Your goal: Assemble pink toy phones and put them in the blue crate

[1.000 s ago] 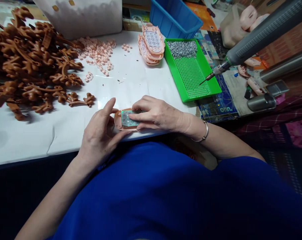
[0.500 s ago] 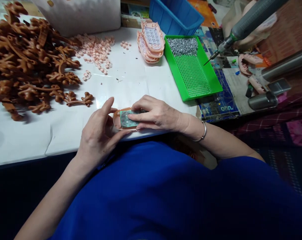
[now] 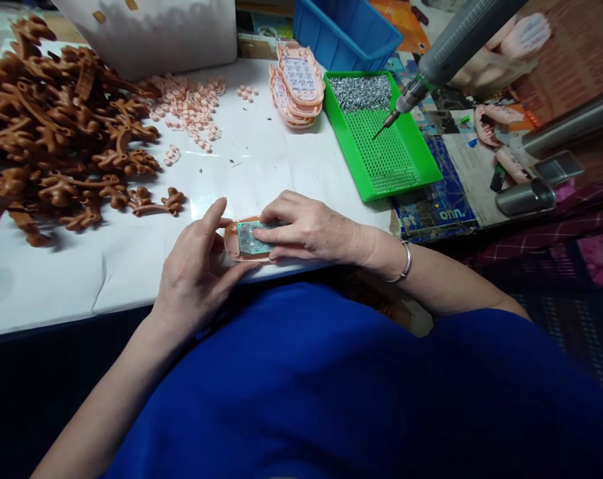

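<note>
Circuit board (image 3: 249,246), green along its edges, sits inside a peach plastic shell (image 3: 231,246) at the near edge of the white-covered bench (image 3: 146,266), right in front of the person. The left hand (image 3: 189,269) is clamped on the shell's left end, its thumb along the near side and a fingertip at the far side. The right hand (image 3: 311,229) lies over the right part, index fingertip on the board; whether it also grips the shell, I cannot tell. The two hands are apart from each other.

Beyond them stands a stack of peach shells (image 3: 301,86), just beside a green tray (image 3: 352,150) with small metal screws (image 3: 361,92) heaped at its far end. A power screwdriver (image 3: 446,50) points down over the tray. To the left are scattered small pink pieces (image 3: 192,106) and a large pile of brown plastic parts (image 3: 66,133).
</note>
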Action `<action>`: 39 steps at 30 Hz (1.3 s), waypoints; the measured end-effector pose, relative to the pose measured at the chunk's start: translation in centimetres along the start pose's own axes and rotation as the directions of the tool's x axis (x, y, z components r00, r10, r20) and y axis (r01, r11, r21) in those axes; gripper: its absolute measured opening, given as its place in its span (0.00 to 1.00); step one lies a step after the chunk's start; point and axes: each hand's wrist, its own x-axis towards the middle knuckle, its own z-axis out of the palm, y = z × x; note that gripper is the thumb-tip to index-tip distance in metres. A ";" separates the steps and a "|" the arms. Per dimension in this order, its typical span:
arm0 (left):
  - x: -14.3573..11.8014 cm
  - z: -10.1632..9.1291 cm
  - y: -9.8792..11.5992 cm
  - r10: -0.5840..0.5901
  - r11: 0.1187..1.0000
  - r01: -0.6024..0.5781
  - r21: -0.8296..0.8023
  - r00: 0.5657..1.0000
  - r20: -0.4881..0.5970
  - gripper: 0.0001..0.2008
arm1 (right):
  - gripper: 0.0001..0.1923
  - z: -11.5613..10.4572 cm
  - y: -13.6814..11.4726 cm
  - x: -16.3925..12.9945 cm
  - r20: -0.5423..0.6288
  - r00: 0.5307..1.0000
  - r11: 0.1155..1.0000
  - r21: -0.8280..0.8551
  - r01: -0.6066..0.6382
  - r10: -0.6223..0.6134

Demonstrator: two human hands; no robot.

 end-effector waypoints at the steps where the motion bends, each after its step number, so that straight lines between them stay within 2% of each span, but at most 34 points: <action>1: 0.2 -0.2 0.2 0.028 0.999 -0.028 0.040 1.000 -0.006 0.38 | 0.25 -0.1 -0.1 0.0 0.005 1.000 1.000 0.004 -0.004 0.004; 3: 0.6 -0.5 0.9 0.111 0.984 -0.105 0.142 0.993 -0.035 0.34 | 0.24 -0.2 -0.2 0.2 0.012 1.000 1.000 0.020 -0.012 0.012; 5: 1.2 -0.5 1.6 0.249 0.951 -0.236 0.200 0.967 -0.044 0.28 | 0.20 -0.2 -0.5 0.4 0.004 0.999 0.999 0.040 -0.038 0.038; 8: 2.1 0.1 2.3 0.441 0.875 -0.445 0.188 0.895 0.066 0.21 | 0.17 0.0 -0.8 0.8 -0.012 0.992 0.990 0.068 -0.123 0.124; 10: 2.6 0.8 2.4 0.490 0.830 -0.508 0.232 0.861 0.134 0.18 | 0.21 0.1 -1.2 0.8 0.008 0.984 0.981 0.076 -0.179 0.179; 12: 2.9 1.4 2.4 0.507 0.801 -0.524 0.290 0.851 0.138 0.15 | 0.23 -0.3 -1.6 0.4 0.018 0.986 0.984 0.059 -0.165 0.164; 13: 3.0 1.5 2.4 0.520 0.792 -0.533 0.297 0.844 0.130 0.13 | 0.23 -0.7 -1.9 -0.1 -0.035 0.990 0.991 0.030 -0.133 0.134; 14: 3.1 1.6 2.3 0.533 0.787 -0.544 0.290 0.837 0.124 0.11 | 0.21 -1.4 -2.2 -0.7 -0.140 0.986 0.995 -0.019 -0.098 0.094; 15: 3.1 1.7 2.2 0.546 0.784 -0.555 0.278 0.830 0.116 0.10 | 0.19 -2.3 -2.5 -1.4 -0.303 0.952 0.993 -0.091 -0.076 0.045; 16: 3.2 1.7 2.1 0.552 0.785 -0.558 0.268 0.827 0.106 0.09 | 0.17 -3.3 -2.7 -2.2 -0.506 0.862 0.980 -0.186 -0.076 -0.029; 17: 3.2 1.7 2.0 0.549 0.789 -0.556 0.260 0.829 0.105 0.10 | 0.15 -4.5 -2.8 -3.1 -0.695 0.714 0.958 -0.251 -0.137 -0.079; 18: 3.2 1.7 1.8 0.541 0.795 -0.549 0.259 0.834 0.106 0.12 | 0.16 -5.6 -2.6 -4.0 -0.849 0.510 0.932 -0.287 -0.221 -0.141; 19: 3.3 1.7 1.7 0.526 0.804 -0.533 0.264 0.844 0.103 0.14 | 0.20 -6.6 -2.1 -4.8 -0.933 0.312 0.911 -0.279 -0.304 -0.182; 20: 3.4 1.6 1.5 0.513 0.810 -0.520 0.270 0.852 0.103 0.17 | 0.22 -7.5 -1.4 -5.6 -0.982 0.180 0.908 -0.132 -0.398 -0.064; 21: 3.5 1.5 1.4 0.509 0.809 -0.520 0.272 0.853 0.115 0.19 | 0.22 -8.2 -0.4 -6.2 -0.995 0.096 0.913 -0.024 -0.407 0.016; 22: 3.7 1.4 1.2 0.513 0.805 -0.530 0.267 0.848 0.136 0.20 | 0.25 -8.6 0.8 -6.8 -0.982 0.110 0.915 0.100 -0.390 0.155; 23: 3.9 1.3 1.1 0.526 0.797 -0.552 0.247 0.834 0.168 0.22 | 0.29 -8.9 2.0 -7.2 -0.936 0.177 0.900 0.223 -0.374 0.306; 25: 4.3 0.9 0.9 0.553 0.781 -0.601 0.169 0.792 0.260 0.26 | 0.37 -9.2 4.2 -7.7 -0.789 0.337 0.848 0.411 -0.334 0.514; 26: 4.5 0.7 0.8 0.560 0.778 -0.614 0.130 0.773 0.297 0.28 | 0.39 -9.2 5.0 -7.8 -0.719 0.394 0.819 0.480 -0.314 0.572; 28: 4.6 0.4 0.6 0.557 0.784 -0.615 0.083 0.757 0.343 0.32 | 0.41 -9.1 6.1 -7.4 -0.639 0.462 0.782 0.571 -0.252 0.615; 30: 4.4 0.2 0.4 0.540 0.797 -0.599 0.078 0.765 0.351 0.34 | 0.44 -8.8 6.4 -6.7 -0.618 0.473 0.756 0.629 -0.181 0.628; 32: 3.9 0.3 0.3 0.507 0.827 -0.558 0.073 0.796 0.331 0.34 | 0.46 -8.3 6.5 -5.9 -0.605 0.452 0.728 0.666 -0.165 0.656; 35: 3.3 0.3 0.4 0.442 0.874 -0.482 0.057 0.838 0.321 0.35 | 0.45 -7.3 6.9 -5.0 -0.575 0.400 0.687 0.687 -0.239 0.714; 37: 3.1 0.3 0.7 0.426 0.880 -0.471 0.060 0.838 0.341 0.35 | 0.43 -6.7 7.4 -4.7 -0.550 0.380 0.657 0.705 -0.266 0.744; 39: 3.1 0.3 1.0 0.425 0.877 -0.475 0.078 0.840 0.337 0.35 | 0.44 -6.3 7.6 -4.5 -0.540 0.325 0.620 0.747 -0.239 0.776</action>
